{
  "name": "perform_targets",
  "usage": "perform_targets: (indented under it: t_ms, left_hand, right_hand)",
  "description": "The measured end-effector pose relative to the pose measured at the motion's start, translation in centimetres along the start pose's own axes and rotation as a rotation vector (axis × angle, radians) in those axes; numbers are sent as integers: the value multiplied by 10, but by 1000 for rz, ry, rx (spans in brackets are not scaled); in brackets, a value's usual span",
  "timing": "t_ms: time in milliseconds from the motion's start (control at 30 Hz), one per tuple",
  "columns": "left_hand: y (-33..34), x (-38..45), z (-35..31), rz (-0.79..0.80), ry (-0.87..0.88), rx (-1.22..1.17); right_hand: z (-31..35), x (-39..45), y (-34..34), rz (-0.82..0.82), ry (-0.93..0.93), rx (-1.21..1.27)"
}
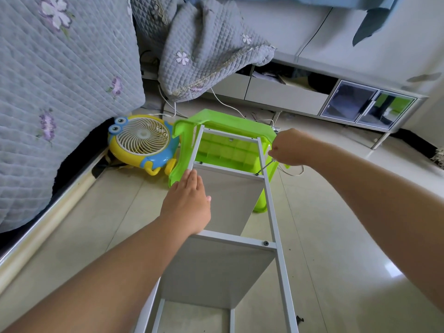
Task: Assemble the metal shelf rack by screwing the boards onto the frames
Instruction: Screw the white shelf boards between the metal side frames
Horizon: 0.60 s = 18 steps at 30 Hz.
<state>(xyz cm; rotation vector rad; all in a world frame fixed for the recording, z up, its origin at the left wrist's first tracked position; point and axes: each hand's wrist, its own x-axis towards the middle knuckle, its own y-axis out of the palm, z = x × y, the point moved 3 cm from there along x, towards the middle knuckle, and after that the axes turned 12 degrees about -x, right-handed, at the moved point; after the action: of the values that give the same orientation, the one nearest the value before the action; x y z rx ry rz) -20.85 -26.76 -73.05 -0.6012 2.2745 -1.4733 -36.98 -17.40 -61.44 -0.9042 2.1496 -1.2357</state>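
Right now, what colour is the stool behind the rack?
Bright green stool, seen best in the head view.

Left hand [188, 203] presses flat on the rack frame [272, 207]; right hand [292, 147] grips a small key [264, 168] at the frame's far screw [257, 174], green stool [225, 140] beyond.

The white metal ladder-shaped frame [272, 207] lies flat on top of upright pale grey boards [225, 200]; a dark screw [266, 243] sits in its near crossbar, right end.
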Motion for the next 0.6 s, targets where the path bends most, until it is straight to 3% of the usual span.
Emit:
perform_targets:
  t_ms: [167, 433, 600]
  left_hand:
    - [0, -2, 0, 19, -9, 19]
    - [1, -3, 2, 8, -6, 22]
    - [0, -3, 2, -6, -1, 10]
  right_hand:
    - [9, 7, -9, 166, -29, -54]
    - [10, 9, -6, 224, -133, -192]
    - [4, 10, -10, -28, -152, -201]
